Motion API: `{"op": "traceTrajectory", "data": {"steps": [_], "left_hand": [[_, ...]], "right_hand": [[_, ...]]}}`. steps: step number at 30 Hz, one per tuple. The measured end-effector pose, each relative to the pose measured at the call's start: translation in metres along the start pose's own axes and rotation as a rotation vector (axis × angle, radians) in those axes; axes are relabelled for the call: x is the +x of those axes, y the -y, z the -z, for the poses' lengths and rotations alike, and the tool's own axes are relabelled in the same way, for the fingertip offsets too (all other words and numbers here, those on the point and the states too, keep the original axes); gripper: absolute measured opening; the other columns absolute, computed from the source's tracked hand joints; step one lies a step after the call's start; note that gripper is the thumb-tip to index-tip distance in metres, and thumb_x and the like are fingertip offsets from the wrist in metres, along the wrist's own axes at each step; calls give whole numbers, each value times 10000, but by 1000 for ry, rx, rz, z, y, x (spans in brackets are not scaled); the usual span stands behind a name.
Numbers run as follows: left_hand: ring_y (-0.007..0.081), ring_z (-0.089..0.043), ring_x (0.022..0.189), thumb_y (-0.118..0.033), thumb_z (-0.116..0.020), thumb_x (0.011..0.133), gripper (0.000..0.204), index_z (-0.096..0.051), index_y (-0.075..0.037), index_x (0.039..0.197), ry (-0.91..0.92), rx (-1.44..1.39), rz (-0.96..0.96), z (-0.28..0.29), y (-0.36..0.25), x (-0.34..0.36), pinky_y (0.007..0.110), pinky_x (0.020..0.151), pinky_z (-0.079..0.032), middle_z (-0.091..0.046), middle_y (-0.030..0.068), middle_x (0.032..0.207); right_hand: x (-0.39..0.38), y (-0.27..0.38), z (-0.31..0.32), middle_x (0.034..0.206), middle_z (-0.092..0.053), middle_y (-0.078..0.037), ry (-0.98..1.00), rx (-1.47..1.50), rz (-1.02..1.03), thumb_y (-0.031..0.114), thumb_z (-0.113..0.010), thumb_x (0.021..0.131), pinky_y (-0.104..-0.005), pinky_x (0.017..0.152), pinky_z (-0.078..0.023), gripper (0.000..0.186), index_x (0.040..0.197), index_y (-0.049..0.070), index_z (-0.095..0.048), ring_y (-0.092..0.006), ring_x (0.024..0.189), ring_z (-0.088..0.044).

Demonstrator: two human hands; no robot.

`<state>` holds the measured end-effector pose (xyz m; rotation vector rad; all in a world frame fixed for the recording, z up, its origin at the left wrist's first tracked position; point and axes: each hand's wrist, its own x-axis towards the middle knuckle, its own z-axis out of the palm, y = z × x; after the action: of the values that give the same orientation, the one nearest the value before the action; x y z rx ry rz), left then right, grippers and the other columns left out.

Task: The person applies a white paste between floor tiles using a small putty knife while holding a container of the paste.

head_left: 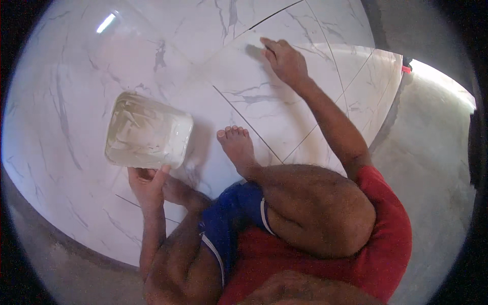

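Note:
My left hand [148, 187] grips the lower rim of a white, squarish plastic tub [147, 129], thumb at the wall and the fingers partly hidden underneath. Pale, creamy paste is smeared over the tub's inside. Out ahead to the right, my right hand [287, 63] is low over the white marbled floor tiles [188, 56], with its index finger stretched forward and the other fingers curled. Its fingertips are beside a joint with a whitish smear around it. Whatever they may hold is too small or too pale to make out.
Dark, narrow tile joints [246, 123] run diagonally around my bare foot [238, 147]. Other joints look pale and smeared. Rough grey floor [427, 132] borders the tiles on the right, with a small red object [406, 69] at the far right edge.

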<state>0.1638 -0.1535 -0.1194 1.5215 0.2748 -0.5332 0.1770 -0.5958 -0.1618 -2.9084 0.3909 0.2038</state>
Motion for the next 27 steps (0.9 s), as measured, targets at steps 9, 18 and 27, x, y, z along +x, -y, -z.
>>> {"op": "traceTrajectory", "data": {"steps": [9,18,27], "left_hand": [[223,-603,1133,-74,-829,768,699,-458,27,1351,-5,32,1,-1,-3,2,368,1001,-475,-593,128,1266],[221,-598,1149,-79,-825,772,678,-469,24,1340,-7,28,29,-2,3,4,377,995,-486,-590,145,1269],[276,-541,1254,20,-789,781,742,-395,8,1409,33,-35,-33,-13,-4,8,388,992,-527,-518,166,1342]], "right_hand": [[56,60,-5,1032,-675,-57,19,-261,557,325,-632,924,-439,858,-530,284,1179,205,-672,-244,1020,-655],[88,-65,10,1058,-678,-80,72,-463,492,250,-650,903,-457,845,-547,240,1133,194,-691,-285,1055,-644],[0,71,56,801,-659,-22,400,785,-112,282,-624,984,-278,711,-500,296,1177,60,-659,-108,745,-582]]}}
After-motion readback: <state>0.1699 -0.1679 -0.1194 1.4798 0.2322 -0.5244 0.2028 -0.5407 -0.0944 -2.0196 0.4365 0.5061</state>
